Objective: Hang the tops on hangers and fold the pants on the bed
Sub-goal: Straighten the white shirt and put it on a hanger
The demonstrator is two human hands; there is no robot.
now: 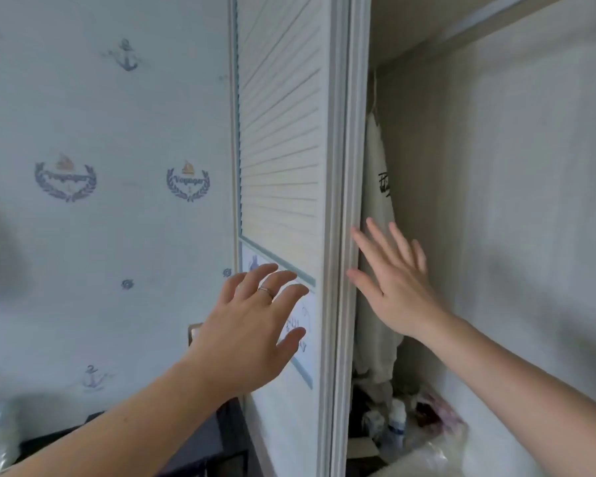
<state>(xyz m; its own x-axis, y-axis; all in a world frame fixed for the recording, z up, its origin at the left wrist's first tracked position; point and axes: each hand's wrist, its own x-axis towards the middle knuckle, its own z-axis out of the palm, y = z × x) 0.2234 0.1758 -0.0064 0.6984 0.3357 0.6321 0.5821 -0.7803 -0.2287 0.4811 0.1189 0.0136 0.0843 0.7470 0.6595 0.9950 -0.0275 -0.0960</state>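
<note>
A white top with black lettering hangs inside the open wardrobe, just behind the edge of the louvred sliding door. My right hand is spread flat, fingers straight, beside the door's edge and in front of the top's lower part. Over the door's lower panel, my left hand, with a ring on one finger, has its fingers spread and holds nothing. No hanger or pants show clearly.
Wallpaper with anchors and ship crests fills the left. A dark piece of furniture stands low beside the wardrobe. Bottles, a box and a plastic bag clutter the wardrobe floor. The wardrobe's pale back wall is bare.
</note>
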